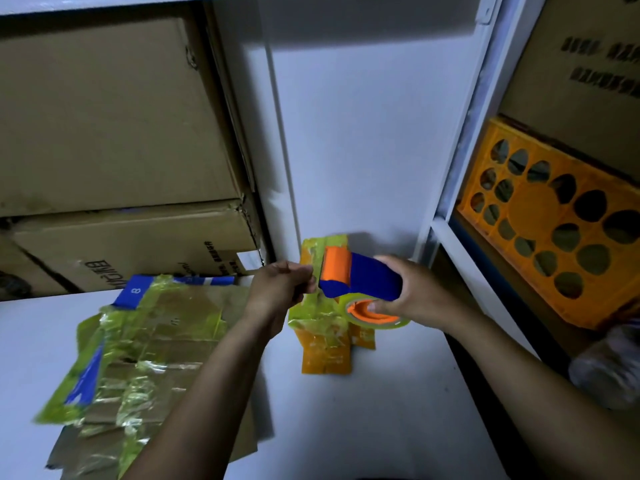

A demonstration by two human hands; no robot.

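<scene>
My right hand (412, 292) grips the dispenser (360, 278) over the box (325, 355) on the surface (381, 427); my left hand (277, 289) pinches its front. If that pinch slips, the tape (401, 323) could wrinkle or stick crooked.

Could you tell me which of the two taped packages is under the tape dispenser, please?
The small orange package, directly beneath the tape dispenser; the larger brown package with blue patches lies flat to its left.

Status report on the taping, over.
Right hand grips tape dispenser by its blue handle. Left hand pinches at its front edge. Small taped package directly beneath. Flattened cardboard lies left, apart from hands.
</scene>
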